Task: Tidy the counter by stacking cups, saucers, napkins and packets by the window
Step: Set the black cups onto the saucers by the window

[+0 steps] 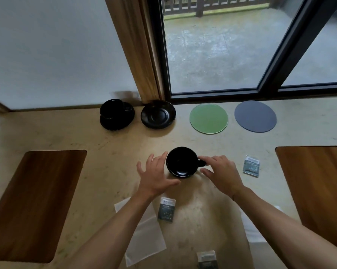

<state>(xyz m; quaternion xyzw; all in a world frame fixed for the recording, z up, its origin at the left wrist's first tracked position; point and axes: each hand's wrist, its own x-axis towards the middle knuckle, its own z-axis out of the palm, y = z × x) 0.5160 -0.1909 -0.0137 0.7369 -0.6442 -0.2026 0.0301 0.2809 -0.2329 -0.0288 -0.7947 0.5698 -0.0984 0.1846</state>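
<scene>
Cups, glossy black ceramic, two: one [111,109] on a black saucer [117,118], one [181,162] handle-pinched by right hand [221,174]; left hand [155,174] spread, empty.

A black cup [181,162] stands upright mid-desk, handle to the right. Far left, another cup [111,108] sits on a saucer [117,121] beside an empty saucer [158,114]. Packets [166,209] and napkins [144,232] lie near.

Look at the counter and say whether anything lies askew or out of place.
Yes. Three packets lie scattered at odd angles: one right of the black cup, one overlapping a skewed napkin, one at the near edge. Nothing looks spilled or broken.
</scene>
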